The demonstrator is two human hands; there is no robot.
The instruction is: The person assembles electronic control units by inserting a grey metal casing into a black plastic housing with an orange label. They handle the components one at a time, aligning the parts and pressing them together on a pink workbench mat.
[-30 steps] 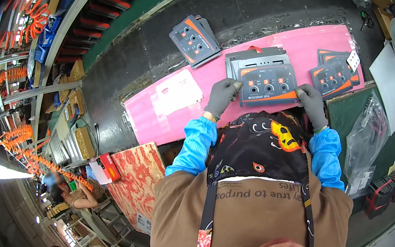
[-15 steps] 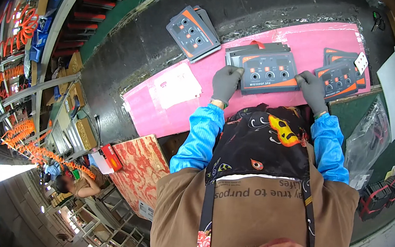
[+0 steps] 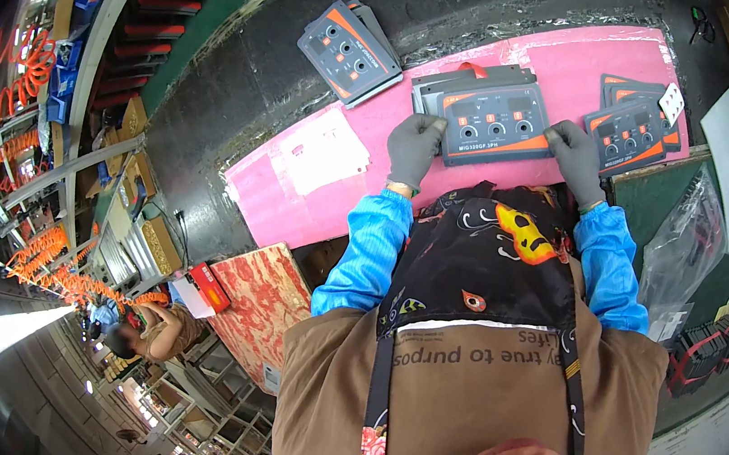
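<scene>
My left hand [image 3: 414, 150], in a grey glove, pinches the left edge of a grey and orange control panel [image 3: 497, 127]. On its right edge, the gloved fingers of my right hand [image 3: 576, 163] are closed. The panel has a row of holes and faces up, over the pink mat [image 3: 261, 219]. Partly hidden behind it is a darker grey plate [image 3: 432, 81] with a red strip [image 3: 472, 70] at its top. Close to my right hand lies a stack of similar panels [image 3: 626, 137], with a small white card [image 3: 671, 103] at its edge.
Another small stack of panels [image 3: 351, 55] rests on the dark table [image 3: 215, 109] at far left. White paper [image 3: 323, 154] lies on the mat. A clear plastic bag [image 3: 680, 248] and strapped black parts [image 3: 711, 352] are at right. A person [image 3: 165, 335] sits at lower left.
The view has shifted slightly. Both hands stay at the panel's two side edges, and the panel keeps nearly the same place and angle on the mat.
</scene>
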